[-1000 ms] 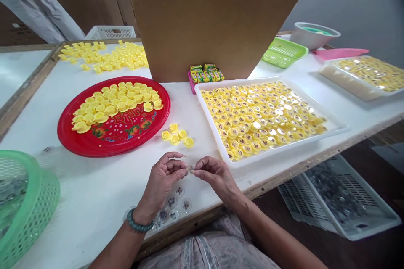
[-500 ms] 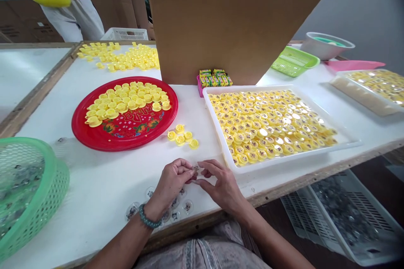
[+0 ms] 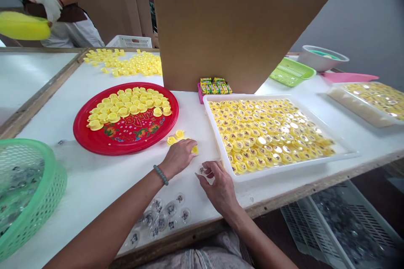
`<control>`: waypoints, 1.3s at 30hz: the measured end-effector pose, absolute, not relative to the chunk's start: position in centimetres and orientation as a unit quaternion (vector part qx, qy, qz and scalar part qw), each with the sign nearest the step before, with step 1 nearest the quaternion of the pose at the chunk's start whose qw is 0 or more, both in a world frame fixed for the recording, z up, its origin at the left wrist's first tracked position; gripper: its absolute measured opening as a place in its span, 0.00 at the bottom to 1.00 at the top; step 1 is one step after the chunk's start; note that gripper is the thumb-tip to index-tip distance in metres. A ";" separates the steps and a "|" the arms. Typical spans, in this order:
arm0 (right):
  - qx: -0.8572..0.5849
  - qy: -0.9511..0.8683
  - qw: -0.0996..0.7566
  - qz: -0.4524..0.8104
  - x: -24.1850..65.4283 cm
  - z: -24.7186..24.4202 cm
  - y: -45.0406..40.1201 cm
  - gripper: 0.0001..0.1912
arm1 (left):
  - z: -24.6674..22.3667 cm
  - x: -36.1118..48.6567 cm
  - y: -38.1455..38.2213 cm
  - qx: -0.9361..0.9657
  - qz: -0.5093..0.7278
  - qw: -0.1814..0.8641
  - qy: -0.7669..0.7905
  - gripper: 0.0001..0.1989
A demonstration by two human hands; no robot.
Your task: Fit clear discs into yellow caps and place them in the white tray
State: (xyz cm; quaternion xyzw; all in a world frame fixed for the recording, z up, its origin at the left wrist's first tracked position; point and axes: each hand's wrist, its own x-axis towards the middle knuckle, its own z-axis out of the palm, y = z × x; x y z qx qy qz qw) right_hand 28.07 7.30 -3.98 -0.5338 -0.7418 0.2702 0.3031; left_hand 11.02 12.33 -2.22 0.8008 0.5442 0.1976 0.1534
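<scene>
My left hand [image 3: 179,156], with a green bead bracelet at the wrist, is over a few small yellow plastic pieces [image 3: 179,134]. Its fingers are curled down together at one yellow piece [image 3: 195,150]; the thumb is hidden. My right hand [image 3: 219,187] is bent beside the white tray's near corner, with a small clear disc [image 3: 202,170] bearing a dark printed picture at its thumb and fingers. More clear printed discs [image 3: 171,209] lie loosely near the table's front edge, below my left forearm.
A red round tray [image 3: 94,143] holds yellow pieces. The white tray [image 3: 217,132] is filled with yellow pieces topped by printed discs. A green basket [image 3: 47,185] stands at left, a cardboard panel [image 3: 240,29] behind. Across the table, a person [image 3: 63,0] holds a yellow container [image 3: 23,26].
My left hand has left the right hand and moved up and forward to the yellow pieces. My right hand stays near its place, lower and apart. The person behind has moved the yellow container leftward.
</scene>
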 end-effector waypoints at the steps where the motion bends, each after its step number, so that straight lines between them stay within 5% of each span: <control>1: -0.530 -0.749 0.299 0.263 28.2 -4.0 7.2 0.13 | -2.5 11.1 12.6 0.812 0.179 0.149 0.535 0.09; 13: -0.394 -0.868 0.174 0.246 28.6 -2.6 9.6 0.16 | -4.2 9.0 8.2 0.714 0.300 0.349 0.527 0.20; 20: -0.324 -0.917 0.096 0.212 27.2 -2.3 11.8 0.18 | -5.6 8.9 8.7 0.642 0.344 0.440 0.525 0.18; 39: -0.259 -0.948 0.054 0.179 27.4 -2.9 12.2 0.10 | -6.4 9.3 9.1 0.526 0.385 0.573 0.496 0.17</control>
